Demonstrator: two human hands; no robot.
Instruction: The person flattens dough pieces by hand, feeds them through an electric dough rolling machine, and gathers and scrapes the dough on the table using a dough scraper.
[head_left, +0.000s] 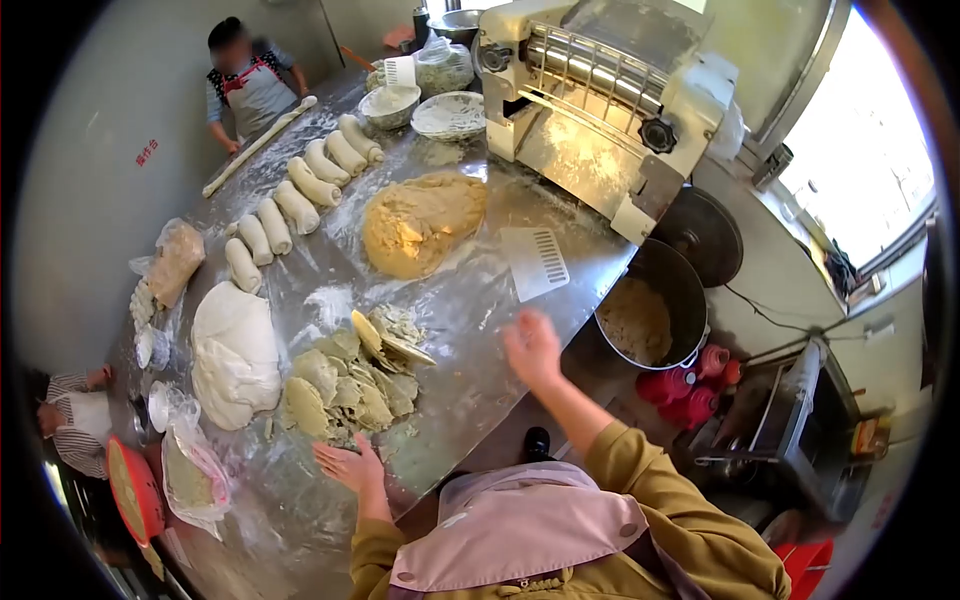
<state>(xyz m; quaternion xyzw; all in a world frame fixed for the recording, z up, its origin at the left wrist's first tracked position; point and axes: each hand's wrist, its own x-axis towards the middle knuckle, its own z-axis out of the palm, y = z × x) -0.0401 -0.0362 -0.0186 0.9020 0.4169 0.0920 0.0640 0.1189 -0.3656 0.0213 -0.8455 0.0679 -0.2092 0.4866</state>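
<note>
The green dough [350, 385] lies as a loose heap of torn flakes on the table [470, 345], on the wearer's side of the yellow dough [425, 222], with a couple of yellow slabs [372, 336] leaning on its top. The left hand [352, 466] is at the near edge of the green dough, on the side away from the yellow dough; its fingers are released and parted, grasping nothing, and I cannot tell whether the thumb touches the heap. The right hand [532, 348] is nearer the wearer than the yellow dough and to its right, just short of the scraper [537, 262]; nothing shows in its grasp, but blur hides the fingers, so I cannot tell whether they are loose or clenched.

The green dough could scatter toward the white dough [236, 350], left of the yellow dough, if it were pushed with nothing backing it; flour [332, 298] would help it slide. The slabs, tilted as they are, could slip if the flakes under them gave way. The scraper, right of the yellow dough and near the table edge, could be knocked off by a careless reach (the pot [675, 270] stands lower, farther right of the yellow dough, with dough inside). Crumbs on the skin could mark the yellow dough, or the rolls [297, 206] left of it, if unwiped hands touched them
</note>
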